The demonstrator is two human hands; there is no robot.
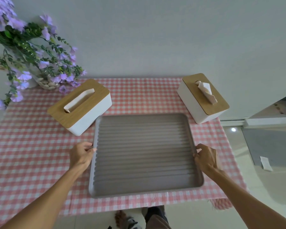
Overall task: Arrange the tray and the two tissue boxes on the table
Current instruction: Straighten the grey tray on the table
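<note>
A grey ribbed tray (144, 190) lies in the middle of the table on a pink checked cloth (31, 154). My left hand (80, 155) grips the tray's left rim and my right hand (205, 157) grips its right rim. One white tissue box with a wooden lid (79, 104) stands at an angle at the back left, its corner close to the tray's far left corner. The other tissue box (203, 98) stands at the back right, apart from the tray. A tissue sticks out of each lid.
A vase of purple flowers (28, 52) stands at the back left corner against the wall. The table's right edge runs near the right tissue box, with the floor and a grey mat (271, 146) beyond. The front edge is just behind my legs.
</note>
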